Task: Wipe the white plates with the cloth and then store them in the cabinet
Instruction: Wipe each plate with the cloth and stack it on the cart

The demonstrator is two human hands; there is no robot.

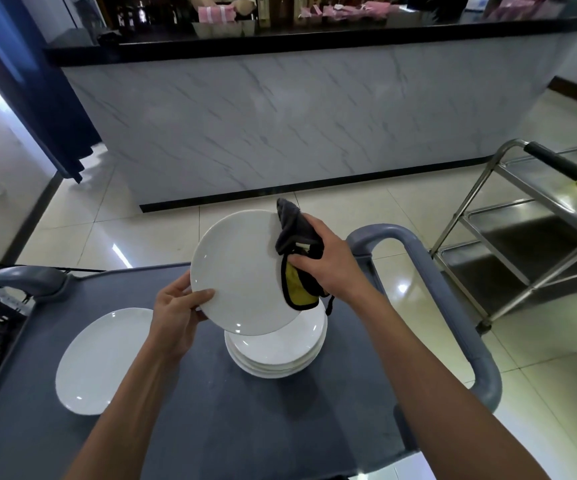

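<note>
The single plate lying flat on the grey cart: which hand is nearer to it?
Left. The left hand grips the raised plate just above and right of the single plate. The right hand, holding the cloth, is farther right, beyond the stack.

One white plate (242,271) is held up, one lies alone (96,358) on the grey cart (245,427), and a stack (276,355) of about four sits beside it. There are one cloth (295,251), two hands, and two carts, counting the steel one (529,244).
</note>
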